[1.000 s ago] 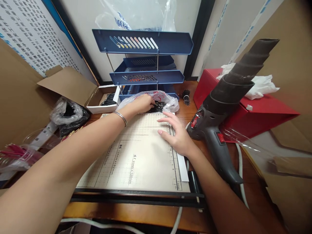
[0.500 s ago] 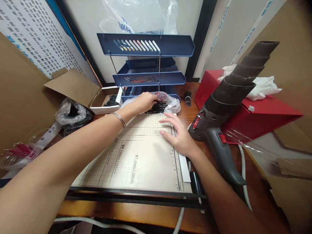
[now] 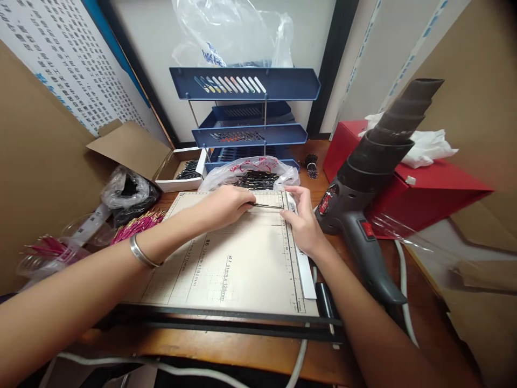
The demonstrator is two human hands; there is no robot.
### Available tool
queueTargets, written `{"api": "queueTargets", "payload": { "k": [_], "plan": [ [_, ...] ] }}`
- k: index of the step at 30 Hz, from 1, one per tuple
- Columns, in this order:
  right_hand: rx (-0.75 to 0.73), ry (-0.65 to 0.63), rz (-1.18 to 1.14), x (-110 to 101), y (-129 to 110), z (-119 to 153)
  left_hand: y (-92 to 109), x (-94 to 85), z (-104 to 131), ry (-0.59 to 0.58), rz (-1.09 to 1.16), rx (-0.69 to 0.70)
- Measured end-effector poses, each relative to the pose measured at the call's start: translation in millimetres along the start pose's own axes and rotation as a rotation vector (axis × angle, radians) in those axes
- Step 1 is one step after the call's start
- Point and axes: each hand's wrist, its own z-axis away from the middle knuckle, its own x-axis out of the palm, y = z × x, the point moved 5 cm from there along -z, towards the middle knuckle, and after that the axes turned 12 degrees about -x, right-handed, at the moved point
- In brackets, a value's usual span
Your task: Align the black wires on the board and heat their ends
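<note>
Bench (image 3: pixel 226 351) is packed, your left hand (image 3: pixel 230 206) has dark wire (image 3: pixel 267 206) out and pinched, right hand (image 3: pixel 302 220) at its tip (can't tell if gripping), loads left in the bag (image 3: pixel 223 172).

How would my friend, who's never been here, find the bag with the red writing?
Start at the blue tray rack at the back. Just in front of it, at the far edge of the printed board, a see-through bag lies open around thin black pieces. Its red writing sets it apart: the bag above the rack has blue writing.
</note>
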Motion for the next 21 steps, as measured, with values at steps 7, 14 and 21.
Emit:
{"api": "queueTargets", "payload": {
  "k": [7,14,21],
  "plan": [
    [-0.025,-0.182,0.247,2.1,-14.9,-0.1,11.6,8.1,18.1,0.043,0.061,0.085],
    [-0.073,-0.258,0.324,4.4,-19.8,1.5,3.4,10.0,24.6,0.074,0.292,0.084],
    [-0.129,-0.255,0.378,3.4,-23.5,4.0,-6.2,10.2,28.5,0.013,0.487,0.036]
  ]
}}
